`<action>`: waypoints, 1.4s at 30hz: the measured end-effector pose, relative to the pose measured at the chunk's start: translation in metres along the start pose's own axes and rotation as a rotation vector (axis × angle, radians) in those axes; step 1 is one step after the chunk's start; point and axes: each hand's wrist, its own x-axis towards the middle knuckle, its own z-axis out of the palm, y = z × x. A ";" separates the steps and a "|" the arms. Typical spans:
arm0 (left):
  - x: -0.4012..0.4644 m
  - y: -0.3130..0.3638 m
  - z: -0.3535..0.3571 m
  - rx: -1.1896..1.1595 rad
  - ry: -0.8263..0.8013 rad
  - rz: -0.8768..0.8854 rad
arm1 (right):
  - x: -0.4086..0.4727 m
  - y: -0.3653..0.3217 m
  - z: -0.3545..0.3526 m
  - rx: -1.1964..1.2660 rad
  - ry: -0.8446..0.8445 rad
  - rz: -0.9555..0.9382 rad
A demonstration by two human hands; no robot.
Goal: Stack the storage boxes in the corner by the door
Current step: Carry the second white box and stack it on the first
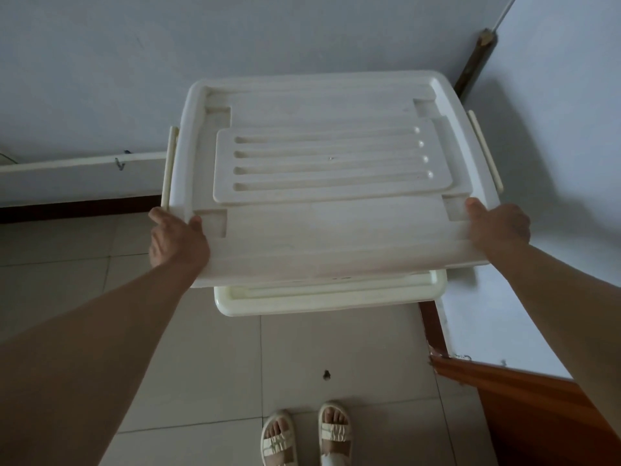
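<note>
Sandalled feet (304, 435) stood at bottom centre; above them my left hand (176, 240) and right hand (500, 227) gripped the upper storage box (329, 230) by its near corners, fingers curled round the lid edge, over the lower box (331, 297) in the wall corner

**A dim corner with tiled floor and pale walls**

Pale grey walls (302, 31) meet at a far-right corner, where a dark wooden strip (475, 63) runs down the join. A white ledge (80, 176) crosses the left wall above a dark skirting (77, 210). Light square floor tiles (235, 364) spread near. An orange-brown wooden door (544, 418) stands at near right. Light is soft and muted.
</note>
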 end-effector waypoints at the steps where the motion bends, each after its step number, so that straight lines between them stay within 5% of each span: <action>1: 0.001 0.000 0.001 0.004 0.004 0.003 | 0.000 0.000 0.001 0.004 0.003 0.001; 19: 0.013 -0.011 0.004 0.020 -0.027 0.013 | 0.001 0.007 0.010 -0.001 0.071 -0.011; 24: -0.009 -0.011 -0.005 0.229 0.032 0.126 | -0.034 0.018 0.006 -0.223 0.202 -0.436; 27: -0.038 -0.012 -0.009 0.348 0.001 0.419 | -0.068 0.018 0.009 -0.300 0.005 -0.779; 30: -0.063 -0.008 -0.004 0.413 -0.217 0.640 | -0.095 0.009 0.018 -0.440 -0.177 -0.989; 42: -0.069 -0.006 0.008 0.572 -0.400 0.686 | -0.112 0.003 0.033 -0.443 -0.226 -0.939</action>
